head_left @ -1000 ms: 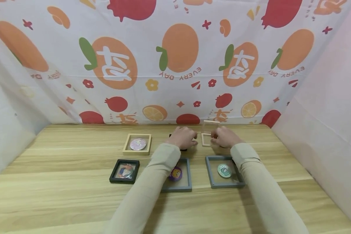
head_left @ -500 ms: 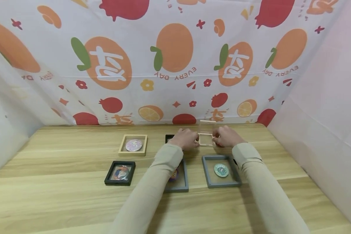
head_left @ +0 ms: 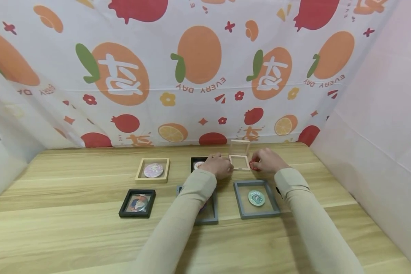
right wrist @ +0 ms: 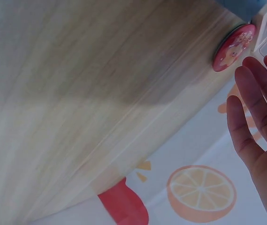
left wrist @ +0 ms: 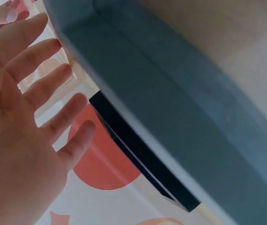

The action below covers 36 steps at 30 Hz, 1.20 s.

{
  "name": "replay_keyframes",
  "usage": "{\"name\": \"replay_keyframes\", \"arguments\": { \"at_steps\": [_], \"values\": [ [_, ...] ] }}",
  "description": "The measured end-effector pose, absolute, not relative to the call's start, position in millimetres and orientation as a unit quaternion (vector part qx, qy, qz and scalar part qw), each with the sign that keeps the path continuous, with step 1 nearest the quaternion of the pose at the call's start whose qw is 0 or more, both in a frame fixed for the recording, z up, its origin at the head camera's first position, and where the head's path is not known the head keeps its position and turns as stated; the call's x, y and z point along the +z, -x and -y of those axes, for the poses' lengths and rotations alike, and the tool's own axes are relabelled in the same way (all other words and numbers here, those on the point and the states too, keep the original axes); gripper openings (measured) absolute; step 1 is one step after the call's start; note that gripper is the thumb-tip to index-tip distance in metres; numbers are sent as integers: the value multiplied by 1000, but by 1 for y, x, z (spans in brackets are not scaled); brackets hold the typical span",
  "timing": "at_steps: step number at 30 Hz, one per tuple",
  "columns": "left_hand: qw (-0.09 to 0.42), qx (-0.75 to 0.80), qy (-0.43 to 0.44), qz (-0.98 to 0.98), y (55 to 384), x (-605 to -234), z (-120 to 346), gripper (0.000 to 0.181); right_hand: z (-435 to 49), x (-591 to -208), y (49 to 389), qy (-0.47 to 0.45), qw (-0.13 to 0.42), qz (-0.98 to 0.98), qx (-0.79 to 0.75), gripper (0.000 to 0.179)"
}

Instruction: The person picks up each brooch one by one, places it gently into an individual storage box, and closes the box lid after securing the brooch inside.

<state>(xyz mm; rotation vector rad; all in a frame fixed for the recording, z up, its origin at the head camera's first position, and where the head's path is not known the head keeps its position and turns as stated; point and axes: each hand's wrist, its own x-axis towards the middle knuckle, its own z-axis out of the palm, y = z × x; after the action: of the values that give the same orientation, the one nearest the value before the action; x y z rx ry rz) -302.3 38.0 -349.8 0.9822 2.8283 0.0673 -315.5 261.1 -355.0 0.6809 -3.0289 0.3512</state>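
A small pale-pink frame (head_left: pixel 239 162) stands at the back of the table, its clear lid (head_left: pixel 240 147) raised. My left hand (head_left: pixel 216 166) is at its left edge, fingers loosely extended in the left wrist view, with nothing between them. On the frame's right lies a round red badge (head_left: pixel 253 164), partly covered by my right hand (head_left: pixel 268 161) in the head view. The right wrist view shows that badge (right wrist: pixel 234 48) near the relaxed fingertips (right wrist: pixel 253 65), with a gap between; the thumb is out of sight there.
Grey frames with a green badge (head_left: pixel 256 198) and, partly under my left sleeve, a purple badge (head_left: pixel 203 207) lie in front. Leftward are a wooden frame (head_left: pixel 138 171), a black frame (head_left: pixel 123 209) and, behind my left hand, another black frame (head_left: pixel 193 163). A fruit-print cloth (head_left: pixel 198 102) hangs behind.
The head view has shifted, so everything slides left in it. My left hand has come to the small frame's left edge. More of the red badge shows beside my right hand.
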Motion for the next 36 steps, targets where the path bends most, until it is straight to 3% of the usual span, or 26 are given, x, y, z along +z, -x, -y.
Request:
{"name": "replay_keyframes", "arguments": {
  "at_steps": [19,36],
  "values": [
    [85,-24,-341,-936,297,-353,-34,27,-269,-355,317,-192,-12,976,105,10],
    [89,-63,-335,-936,293,-352,-36,39,-269,-355,316,-190,-24,974,118,21]
  ]
}}
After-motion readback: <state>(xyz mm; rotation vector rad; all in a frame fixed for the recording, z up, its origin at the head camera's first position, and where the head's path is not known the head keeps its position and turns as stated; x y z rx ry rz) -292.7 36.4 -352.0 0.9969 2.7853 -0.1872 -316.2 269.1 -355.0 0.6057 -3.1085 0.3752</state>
